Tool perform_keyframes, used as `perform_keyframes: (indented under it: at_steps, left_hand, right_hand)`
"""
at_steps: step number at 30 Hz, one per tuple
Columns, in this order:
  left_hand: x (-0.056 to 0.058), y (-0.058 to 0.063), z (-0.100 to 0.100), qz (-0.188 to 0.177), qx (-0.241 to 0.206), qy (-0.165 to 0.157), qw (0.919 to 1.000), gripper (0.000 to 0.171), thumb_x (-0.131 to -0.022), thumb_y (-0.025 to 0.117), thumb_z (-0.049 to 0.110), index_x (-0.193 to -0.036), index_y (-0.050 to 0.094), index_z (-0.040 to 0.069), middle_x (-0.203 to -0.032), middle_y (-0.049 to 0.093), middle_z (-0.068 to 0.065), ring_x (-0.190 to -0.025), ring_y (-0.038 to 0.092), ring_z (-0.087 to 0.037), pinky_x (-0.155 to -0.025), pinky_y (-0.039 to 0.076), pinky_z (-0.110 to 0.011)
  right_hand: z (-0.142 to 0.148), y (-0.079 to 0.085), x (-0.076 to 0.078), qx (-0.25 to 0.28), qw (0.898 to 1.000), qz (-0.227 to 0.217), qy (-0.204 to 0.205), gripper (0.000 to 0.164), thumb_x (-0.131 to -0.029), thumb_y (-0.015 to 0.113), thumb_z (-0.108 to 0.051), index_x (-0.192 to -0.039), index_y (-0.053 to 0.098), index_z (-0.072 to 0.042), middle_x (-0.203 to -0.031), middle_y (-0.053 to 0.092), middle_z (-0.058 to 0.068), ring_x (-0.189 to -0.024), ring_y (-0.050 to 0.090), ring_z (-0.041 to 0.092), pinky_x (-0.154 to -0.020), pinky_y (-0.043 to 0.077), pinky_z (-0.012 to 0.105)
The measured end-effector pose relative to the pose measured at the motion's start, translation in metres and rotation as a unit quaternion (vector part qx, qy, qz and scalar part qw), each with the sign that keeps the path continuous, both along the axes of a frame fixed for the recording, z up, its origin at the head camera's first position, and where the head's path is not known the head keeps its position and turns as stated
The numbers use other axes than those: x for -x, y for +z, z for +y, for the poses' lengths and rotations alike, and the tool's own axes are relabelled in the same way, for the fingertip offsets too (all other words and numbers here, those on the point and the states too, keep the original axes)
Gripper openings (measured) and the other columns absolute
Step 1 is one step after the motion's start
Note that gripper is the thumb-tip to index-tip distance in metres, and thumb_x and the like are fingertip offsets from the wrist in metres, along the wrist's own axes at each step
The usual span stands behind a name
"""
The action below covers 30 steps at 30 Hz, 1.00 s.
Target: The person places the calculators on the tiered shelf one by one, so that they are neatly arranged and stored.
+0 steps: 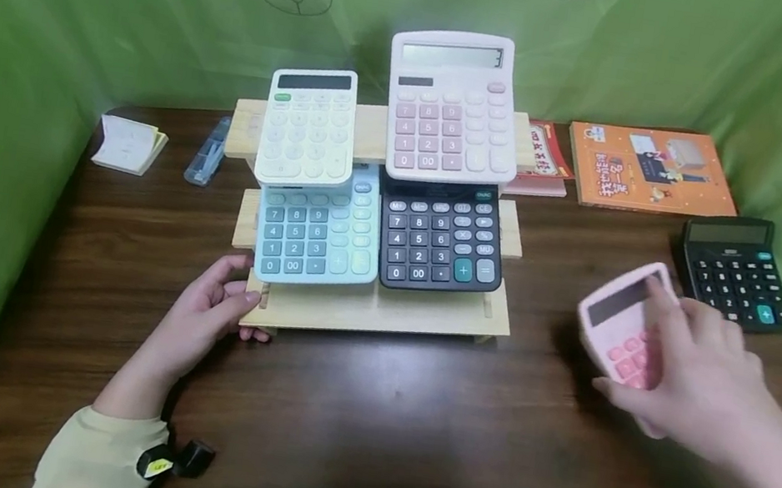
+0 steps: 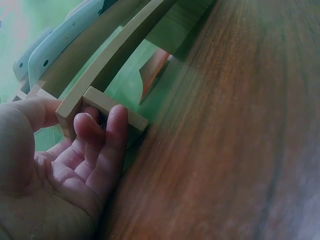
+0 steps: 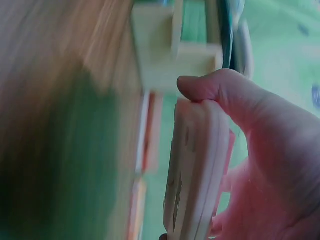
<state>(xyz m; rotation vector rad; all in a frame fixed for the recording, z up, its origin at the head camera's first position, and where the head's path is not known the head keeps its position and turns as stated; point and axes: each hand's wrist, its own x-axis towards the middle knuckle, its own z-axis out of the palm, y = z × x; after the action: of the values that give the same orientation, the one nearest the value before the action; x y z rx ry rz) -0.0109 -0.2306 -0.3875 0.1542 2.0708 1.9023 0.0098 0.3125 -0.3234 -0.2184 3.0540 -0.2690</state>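
Observation:
A wooden tiered rack (image 1: 380, 320) stands mid-table with calculators leaning on it. The upper step bears a white calculator (image 1: 310, 126) and a larger white-and-pink calculator (image 1: 460, 111); below them are a light blue calculator (image 1: 316, 237) and a dark calculator (image 1: 440, 243). My left hand (image 1: 202, 309) grips the rack's lower left corner, thumb on top and fingers beneath; the left wrist view shows the board's wooden edge (image 2: 90, 82) in its grasp. Off to the right, my right hand (image 1: 708, 380) holds a small pink calculator (image 1: 610, 321), tilted above the table, its lower part covered by the hand.
A black calculator (image 1: 736, 270) lies at the right, beyond the right hand. Behind it is an orange book (image 1: 648, 171), with a red booklet (image 1: 547, 151) beside the rack. At the left are a notepad (image 1: 128, 144) and a blue stapler-like object (image 1: 208, 153). Green cloth (image 1: 168, 8) encloses the table.

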Motion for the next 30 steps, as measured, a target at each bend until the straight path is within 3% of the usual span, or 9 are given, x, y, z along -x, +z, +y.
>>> perform_keyframes:
  at_steps: [3, 6, 12, 22, 30]
  left_hand:
    - [-0.001, -0.003, 0.000, -0.010, -0.010, -0.006, 0.9999, 0.039, -0.102, 0.050, 0.016, -0.136, 0.034, 0.008, -0.112, 0.064, -0.024, -0.072, 0.067, -0.039, -0.061, 0.057, -0.040]
    - [-0.001, -0.006, 0.000, -0.010, -0.012, -0.003, 0.9999, 0.039, -0.102, 0.051, 0.017, -0.136, 0.034, 0.009, -0.112, 0.064, -0.024, -0.072, 0.067, -0.038, -0.061, 0.058, -0.040]
    - [-0.001, -0.008, 0.000, -0.018, -0.009, -0.003, 0.9998, 0.038, -0.102, 0.051, 0.016, -0.135, 0.033, 0.009, -0.112, 0.064, -0.024, -0.071, 0.067, -0.038, -0.063, 0.058, -0.042]
    - [-0.003, -0.005, 0.002, -0.020, -0.010, -0.007, 0.9997, 0.040, -0.102, 0.051, 0.017, -0.136, 0.032, 0.009, -0.113, 0.064, -0.024, -0.072, 0.067, -0.039, -0.065, 0.058, -0.042]
    - [0.000, -0.002, -0.003, -0.013, -0.003, 0.001, 0.9999, 0.040, -0.102, 0.051, 0.018, -0.137, 0.033, 0.010, -0.110, 0.065, -0.023, -0.068, 0.066, -0.039, -0.056, 0.055, -0.036]
  right_hand:
    - [-0.028, 0.005, 0.002, 0.003, 0.999, 0.007, 0.049, 0.135, -0.052, 0.083, -0.069, -0.156, 0.015, -0.018, -0.131, 0.037, 0.032, -0.106, 0.037, 0.048, -0.072, 0.036, 0.063]
    - [-0.052, 0.006, 0.002, 0.001, 0.996, -0.013, 0.086, 0.132, -0.053, 0.079, -0.074, -0.156, 0.015, -0.022, -0.136, 0.036, 0.027, -0.112, 0.037, 0.043, -0.080, 0.035, 0.060]
    - [-0.084, 0.004, -0.003, -0.003, 0.993, -0.041, 0.109, 0.129, -0.053, 0.078, -0.076, -0.156, 0.015, -0.028, -0.142, 0.032, 0.020, -0.120, 0.031, 0.040, -0.088, 0.031, 0.058]
    - [-0.112, 0.003, -0.009, -0.030, 0.991, -0.007, 0.133, 0.126, -0.053, 0.071, -0.082, -0.154, 0.026, -0.022, -0.140, 0.035, 0.020, -0.118, 0.035, 0.039, -0.084, 0.037, 0.059]
    - [-0.125, -0.005, -0.014, -0.004, 0.985, 0.056, 0.164, 0.121, -0.056, 0.070, -0.082, -0.154, 0.026, -0.026, -0.148, 0.029, 0.019, -0.122, 0.034, 0.039, -0.087, 0.033, 0.057]
